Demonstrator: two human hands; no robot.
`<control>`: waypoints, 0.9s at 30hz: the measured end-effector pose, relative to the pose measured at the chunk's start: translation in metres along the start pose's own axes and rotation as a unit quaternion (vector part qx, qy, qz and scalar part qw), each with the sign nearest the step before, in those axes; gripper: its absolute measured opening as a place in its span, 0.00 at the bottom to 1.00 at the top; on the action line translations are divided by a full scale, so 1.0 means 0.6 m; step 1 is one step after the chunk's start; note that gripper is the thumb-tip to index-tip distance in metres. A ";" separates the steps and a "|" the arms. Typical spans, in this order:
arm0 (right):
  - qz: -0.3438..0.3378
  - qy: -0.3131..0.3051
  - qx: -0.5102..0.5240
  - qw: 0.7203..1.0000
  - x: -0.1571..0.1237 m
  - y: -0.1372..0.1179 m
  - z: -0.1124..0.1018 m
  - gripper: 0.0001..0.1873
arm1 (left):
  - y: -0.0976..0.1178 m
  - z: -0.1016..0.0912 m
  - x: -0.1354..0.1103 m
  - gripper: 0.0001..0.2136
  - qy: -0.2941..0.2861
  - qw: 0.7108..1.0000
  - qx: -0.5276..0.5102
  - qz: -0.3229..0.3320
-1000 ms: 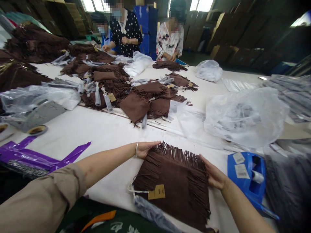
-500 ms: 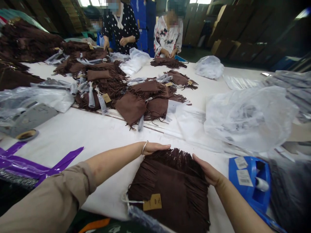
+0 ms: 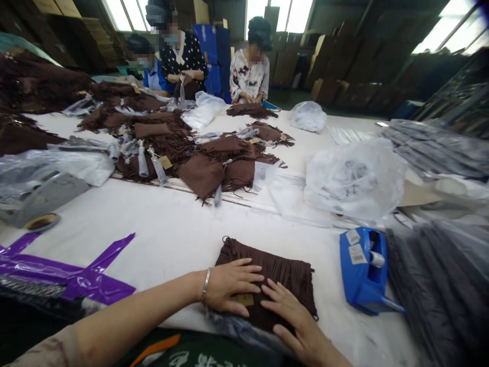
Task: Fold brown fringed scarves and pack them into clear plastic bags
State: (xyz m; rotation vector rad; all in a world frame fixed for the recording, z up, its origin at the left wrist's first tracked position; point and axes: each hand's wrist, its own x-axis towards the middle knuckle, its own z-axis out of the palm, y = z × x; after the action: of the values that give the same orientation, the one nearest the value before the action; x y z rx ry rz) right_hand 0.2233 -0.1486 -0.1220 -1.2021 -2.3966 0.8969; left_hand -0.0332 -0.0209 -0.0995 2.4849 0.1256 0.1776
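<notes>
A dark brown fringed suede-like bag (image 3: 280,259) lies flat on the white tabletop in front of me, its fringe laid across its upper side. My left hand (image 3: 231,286) rests on its left part with the fingers spread. On the lower right part lies my right hand (image 3: 288,313), fingers also stretched out. A tan tag (image 3: 246,299) shows partly from under the left hand. Below the hands, something in clear plastic (image 3: 233,326) sticks out at the table's front edge; what it wraps is unclear.
A blue tape dispenser (image 3: 361,270) stands to the right, beside stacked dark plastic-wrapped items (image 3: 428,275). Behind are a large clear plastic bag (image 3: 355,178) and a heap of brown fringed bags (image 3: 202,173). Purple tape (image 3: 76,275) marks the left edge. Several people work across the table.
My hands have come from the bag's far edge and right side to lie flat on top. The fringe now lies over the bag, which looks shorter. A co-worker across the table has lifted a brown item.
</notes>
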 end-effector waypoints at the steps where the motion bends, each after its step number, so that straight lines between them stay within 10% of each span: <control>1: -0.002 0.002 0.015 1.000 -0.007 -0.009 -0.004 0.24 | 0.008 -0.001 -0.001 0.26 -0.008 1.000 0.007 0.000; 9: 0.084 0.248 0.058 0.963 0.029 0.008 -0.118 0.21 | 0.049 0.000 0.000 0.21 0.018 0.999 0.019 0.039; 14: 0.041 0.108 -0.106 0.988 0.091 0.037 -0.058 0.29 | 0.061 -0.057 0.051 0.11 0.210 0.977 -0.021 0.037; 18: -0.005 0.094 -0.220 0.971 0.107 0.062 0.015 0.35 | -0.009 -0.112 0.156 0.14 0.280 0.944 0.028 -0.172; 27: -0.148 0.337 -0.315 0.875 0.136 0.153 0.064 0.27 | -0.214 -0.120 0.391 0.19 0.152 0.906 0.152 -0.364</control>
State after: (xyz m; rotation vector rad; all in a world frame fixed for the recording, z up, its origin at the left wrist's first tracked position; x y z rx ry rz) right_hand 0.2100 -0.0568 -0.2112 -1.0417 -2.1943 -0.4044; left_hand 0.1809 0.1547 -0.0978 2.5020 1.2725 0.2323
